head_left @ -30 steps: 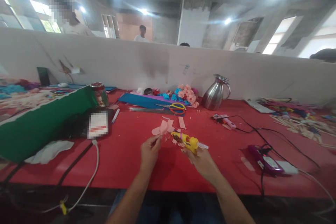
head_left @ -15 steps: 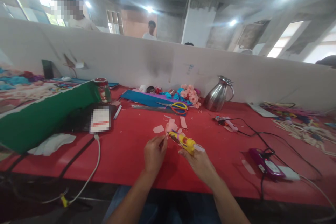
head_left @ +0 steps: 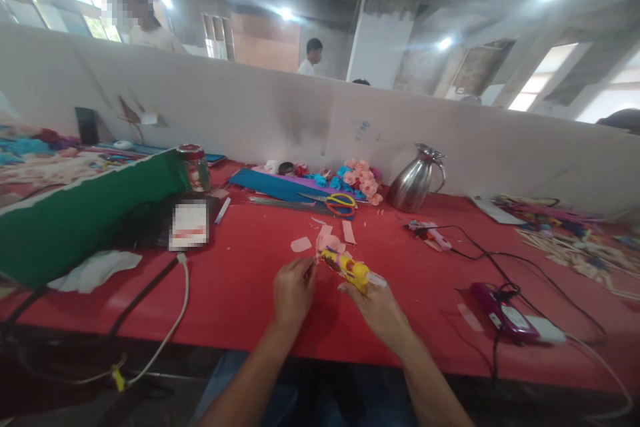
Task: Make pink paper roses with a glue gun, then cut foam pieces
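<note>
1. Since the earliest frame, the left hand [head_left: 293, 292] and the right hand [head_left: 377, 312] have drawn closer together; the far person in white [head_left: 308, 67] has shifted rightward.
2. Red table [head_left: 240, 293], smooth-topped, spans the foreground; a green panel [head_left: 105, 213], ragged white along its upper edge, stands at left.
3. Steel jug [head_left: 411, 181], polished and tapering towards its neck, stands upright, contents hidden; a clear jar [head_left: 197, 173], red-lidded and cylindrical, stands farther left, contents too blurred to tell.
4. Yellow glue gun [head_left: 358, 273] sits in the right hand's curled fingers; a translucent stick juts from its rear, its nozzle just beside the left fingertips.
5. Left thumb and fingers pinch nearly closed on a pink paper piece [head_left: 327, 241], thin and rounded, between the hands and the yellow-and-red-handled scissors [head_left: 340, 203].
6. Flat pink scrap [head_left: 301, 244], angular, lies just beyond the left hand.
</note>
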The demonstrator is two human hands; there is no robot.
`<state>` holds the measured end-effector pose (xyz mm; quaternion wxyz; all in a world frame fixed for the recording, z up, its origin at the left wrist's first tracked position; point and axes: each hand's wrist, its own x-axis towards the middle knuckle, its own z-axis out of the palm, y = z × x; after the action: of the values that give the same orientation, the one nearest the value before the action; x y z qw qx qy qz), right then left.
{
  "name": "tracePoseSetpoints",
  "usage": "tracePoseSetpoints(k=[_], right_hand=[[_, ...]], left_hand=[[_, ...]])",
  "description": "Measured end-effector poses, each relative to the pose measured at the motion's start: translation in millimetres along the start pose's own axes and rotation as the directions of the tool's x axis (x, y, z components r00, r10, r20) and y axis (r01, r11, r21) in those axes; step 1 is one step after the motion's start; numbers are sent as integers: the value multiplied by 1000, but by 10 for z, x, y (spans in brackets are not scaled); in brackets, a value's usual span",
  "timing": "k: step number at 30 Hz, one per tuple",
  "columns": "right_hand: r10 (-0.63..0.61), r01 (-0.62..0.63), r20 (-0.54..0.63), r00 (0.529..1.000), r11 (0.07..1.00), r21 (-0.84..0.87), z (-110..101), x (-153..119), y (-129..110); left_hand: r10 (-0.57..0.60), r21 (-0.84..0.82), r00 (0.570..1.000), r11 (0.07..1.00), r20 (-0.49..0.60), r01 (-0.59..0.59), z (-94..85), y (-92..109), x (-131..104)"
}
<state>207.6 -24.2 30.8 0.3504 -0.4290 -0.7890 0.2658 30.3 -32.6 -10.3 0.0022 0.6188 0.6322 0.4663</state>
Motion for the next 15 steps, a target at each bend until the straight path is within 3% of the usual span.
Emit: tracePoseSetpoints(k=[7,15], right_hand=[[1,0,7,1000,1000,-3,9,12,-33],[55,-56,12,998,996,66,-4,-30,36]], left_hand=[[-1,3,1000,1000,-5,1,-11,3,3],[-34,-105,999,994,0,34,-16,12,6]])
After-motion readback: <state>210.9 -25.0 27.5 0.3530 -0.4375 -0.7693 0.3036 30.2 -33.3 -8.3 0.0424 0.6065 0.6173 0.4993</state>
